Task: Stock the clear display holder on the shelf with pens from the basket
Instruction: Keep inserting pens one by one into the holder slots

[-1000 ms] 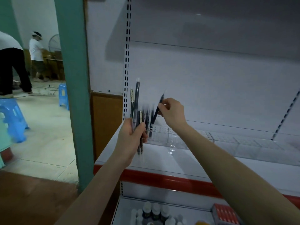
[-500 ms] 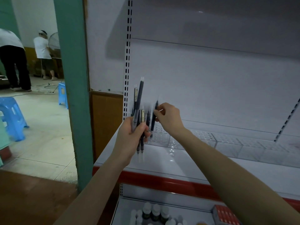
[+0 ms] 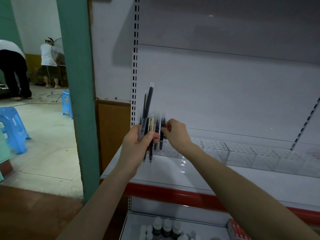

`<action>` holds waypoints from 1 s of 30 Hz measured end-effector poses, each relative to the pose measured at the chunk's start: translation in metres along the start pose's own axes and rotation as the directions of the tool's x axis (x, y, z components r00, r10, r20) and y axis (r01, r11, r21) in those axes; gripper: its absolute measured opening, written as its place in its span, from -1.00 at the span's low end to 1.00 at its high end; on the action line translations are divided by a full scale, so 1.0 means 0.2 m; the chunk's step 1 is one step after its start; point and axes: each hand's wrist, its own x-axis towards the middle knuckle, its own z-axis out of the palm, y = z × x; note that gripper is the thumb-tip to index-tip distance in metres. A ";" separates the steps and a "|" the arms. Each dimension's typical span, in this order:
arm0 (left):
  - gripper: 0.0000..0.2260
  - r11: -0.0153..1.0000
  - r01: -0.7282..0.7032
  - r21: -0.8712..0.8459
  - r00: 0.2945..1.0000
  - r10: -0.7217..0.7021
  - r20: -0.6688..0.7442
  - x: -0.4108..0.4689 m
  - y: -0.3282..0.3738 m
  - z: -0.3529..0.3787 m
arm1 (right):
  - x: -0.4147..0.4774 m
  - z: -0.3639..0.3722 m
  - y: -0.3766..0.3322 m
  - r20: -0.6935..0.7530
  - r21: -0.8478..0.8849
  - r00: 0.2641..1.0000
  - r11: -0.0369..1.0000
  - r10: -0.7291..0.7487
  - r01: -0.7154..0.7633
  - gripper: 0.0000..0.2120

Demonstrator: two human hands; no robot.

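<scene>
My left hand point(image 3: 136, 144) grips a bunch of dark pens point(image 3: 148, 108) upright above the left end of the white shelf point(image 3: 173, 174). My right hand point(image 3: 176, 134) pinches one dark pen point(image 3: 161, 134) vertically, tip down, right beside the bunch and over the leftmost slots of the clear display holder point(image 3: 216, 148). The holder is a long transparent tray with a grid top, running along the shelf to the right. A pen or two stand in its left end; blur makes them hard to separate. The basket is out of view.
The shelf has a red front edge point(image 3: 173, 193). Below it a lower shelf holds small bottles point(image 3: 166, 226) and a red box point(image 3: 239, 229). A teal pillar point(image 3: 78, 101) stands left. Blue stools point(image 3: 12, 129) and two people point(image 3: 48, 63) are far left.
My right hand drew one pen from the bunch, turned it upright and lowered it toward the holder's left end. The left hand has kept the bunch almost still.
</scene>
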 end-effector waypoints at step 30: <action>-0.92 0.961 0.098 -0.260 0.993 -0.113 -0.041 -0.07 0.10 0.13 | -0.56 -0.28 -0.02 0.270 0.525 0.961 0.845 -0.055 -0.099 -0.92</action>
